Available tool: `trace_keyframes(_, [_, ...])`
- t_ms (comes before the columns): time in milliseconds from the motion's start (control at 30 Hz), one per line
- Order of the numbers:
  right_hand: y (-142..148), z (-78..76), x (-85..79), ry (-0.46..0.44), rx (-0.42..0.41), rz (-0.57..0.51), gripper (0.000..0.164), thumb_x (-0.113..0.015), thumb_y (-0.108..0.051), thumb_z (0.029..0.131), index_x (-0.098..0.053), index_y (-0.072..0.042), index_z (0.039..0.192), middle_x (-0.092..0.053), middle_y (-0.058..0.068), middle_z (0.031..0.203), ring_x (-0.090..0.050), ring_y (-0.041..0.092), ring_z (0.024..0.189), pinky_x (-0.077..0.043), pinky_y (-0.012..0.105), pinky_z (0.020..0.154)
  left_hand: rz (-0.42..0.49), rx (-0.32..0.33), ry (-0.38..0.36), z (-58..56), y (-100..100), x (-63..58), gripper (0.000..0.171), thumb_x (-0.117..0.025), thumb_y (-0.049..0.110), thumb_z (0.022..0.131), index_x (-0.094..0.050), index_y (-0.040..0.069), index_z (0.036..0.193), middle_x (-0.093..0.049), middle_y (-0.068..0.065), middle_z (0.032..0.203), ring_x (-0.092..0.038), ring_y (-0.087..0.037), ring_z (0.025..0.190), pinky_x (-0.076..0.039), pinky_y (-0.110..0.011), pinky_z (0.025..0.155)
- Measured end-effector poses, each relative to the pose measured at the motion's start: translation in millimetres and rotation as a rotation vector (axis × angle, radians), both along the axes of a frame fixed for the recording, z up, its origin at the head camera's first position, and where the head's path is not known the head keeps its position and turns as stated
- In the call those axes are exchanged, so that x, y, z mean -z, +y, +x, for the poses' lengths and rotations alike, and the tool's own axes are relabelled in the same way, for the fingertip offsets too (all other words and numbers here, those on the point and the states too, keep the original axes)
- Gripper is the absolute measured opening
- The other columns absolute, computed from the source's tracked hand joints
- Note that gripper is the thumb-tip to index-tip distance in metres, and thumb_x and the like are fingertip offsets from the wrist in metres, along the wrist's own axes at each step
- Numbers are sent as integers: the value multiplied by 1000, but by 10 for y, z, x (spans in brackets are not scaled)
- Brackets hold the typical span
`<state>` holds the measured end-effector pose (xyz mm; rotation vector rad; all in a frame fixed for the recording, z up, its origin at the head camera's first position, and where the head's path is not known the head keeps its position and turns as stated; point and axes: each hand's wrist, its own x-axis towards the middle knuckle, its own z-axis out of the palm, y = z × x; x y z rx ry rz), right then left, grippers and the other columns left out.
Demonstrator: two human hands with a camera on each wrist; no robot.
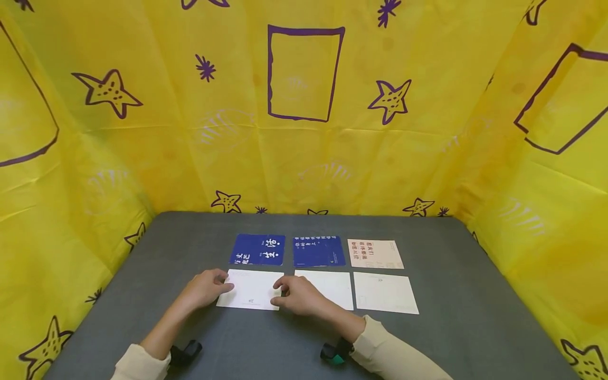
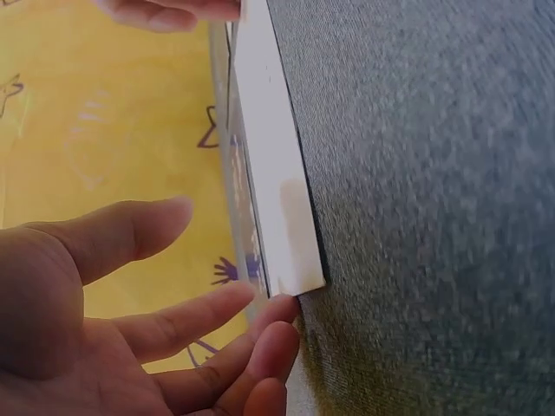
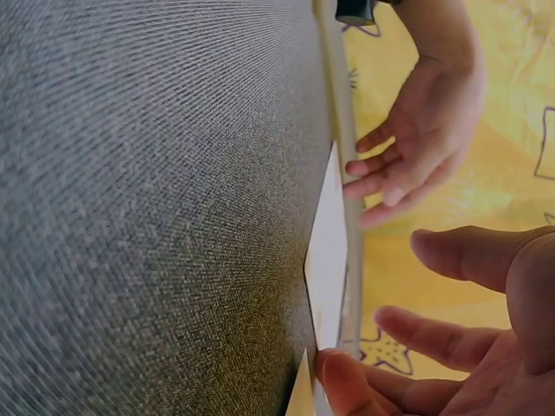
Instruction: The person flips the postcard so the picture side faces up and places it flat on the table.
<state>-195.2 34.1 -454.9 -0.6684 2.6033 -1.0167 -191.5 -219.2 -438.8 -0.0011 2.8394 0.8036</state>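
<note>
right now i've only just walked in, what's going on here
A person has both hands at the left white card: the left hand at its left edge, the right hand at its right edge. That card shares the nearer row on the grey table with the middle white card, partly hidden by the right hand, and the right white card. The farther row holds the left blue card, the middle blue card and a pale printed card.

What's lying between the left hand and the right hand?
One card: in the head view, the leftmost white card lies on the gray table between left hand and right hand, one hand at each short edge.
</note>
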Motion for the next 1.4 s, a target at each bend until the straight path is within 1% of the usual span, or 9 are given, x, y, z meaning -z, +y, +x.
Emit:
trace_keyframes(267, [-8, -18, 16, -21, 12, -4, 28, -73, -26, 84, -70, -9, 106, -73, 8, 98, -63, 13, 83, -49, 27, 74, 74, -3, -27, -40, -76, 56, 36, -68, 21, 88, -66, -6, 112, -69, -20, 100, -63, -28, 89, -50, -45, 77])
trace_keyframes(433, [-13, -37, 37, 12, 20, -1, 26, -73, -24, 84, -71, -8, 104, -72, 7, 94, -62, 12, 79, -49, 26, 72, 113, 11, -17, -51, -102, 93, 29, -63, 8, 87, -67, -7, 112, -70, -20, 100, -62, -27, 90, -50, -42, 79])
trace_keyframes(600, [-12, -59, 62, 23, 38, -18, 22, -72, -22, 84, -72, -8, 102, -73, 7, 92, -63, 13, 79, -49, 26, 71, 229, 52, 41, -78, -194, 198, 36, -49, -8, 78, -67, -10, 109, -67, -15, 88, -56, -23, 82, -43, -29, 69])
trace_keyframes(700, [-1, -79, 74, 9, 50, -47, 20, -72, -20, 85, -72, -8, 101, -73, 7, 91, -64, 14, 80, -49, 26, 72, 311, 62, 30, -91, -241, 252, 42, -48, -10, 71, -66, -13, 109, -66, -13, 84, -54, -21, 79, -39, -25, 65])
trace_keyframes(800, [13, -101, 81, -18, 58, -87, 18, -71, -16, 85, -72, -6, 100, -72, 7, 90, -63, 13, 79, -49, 25, 70, 357, 11, -11, -91, -241, 248, 44, -50, -12, 70, -65, -13, 112, -67, -14, 88, -54, -20, 81, -40, -25, 64])
trace_keyframes(833, [19, -107, 78, -25, 60, -103, 18, -71, -14, 85, -72, -6, 100, -72, 8, 90, -62, 14, 79, -49, 25, 70, 366, -22, -30, -86, -229, 231, 45, -51, -12, 71, -64, -13, 113, -68, -16, 91, -55, -21, 83, -41, -26, 66])
trace_keyframes(967, [38, -123, 82, -39, 66, -162, 17, -68, -3, 82, -72, -4, 99, -72, 10, 90, -62, 14, 79, -49, 25, 69, 371, -88, -54, -83, -206, 183, 44, -52, -14, 74, -63, -14, 116, -70, -20, 97, -56, -20, 86, -43, -26, 67])
trace_keyframes(1133, [42, -125, 101, -31, 88, -226, 22, -66, 7, 77, -72, -1, 96, -71, 12, 86, -59, 12, 73, -48, 23, 65, 412, -109, -60, -88, -220, 165, 39, -55, -12, 78, -63, -15, 116, -71, -23, 100, -59, -18, 87, -45, -25, 68])
trace_keyframes(1400, [69, -124, 143, -7, 141, -302, 23, -67, 9, 74, -73, 0, 94, -70, 11, 82, -56, 9, 69, -47, 20, 63, 518, -118, -87, -42, -259, 143, 32, -58, -3, 87, -62, -15, 117, -71, -14, 100, -55, -12, 80, -45, -25, 66])
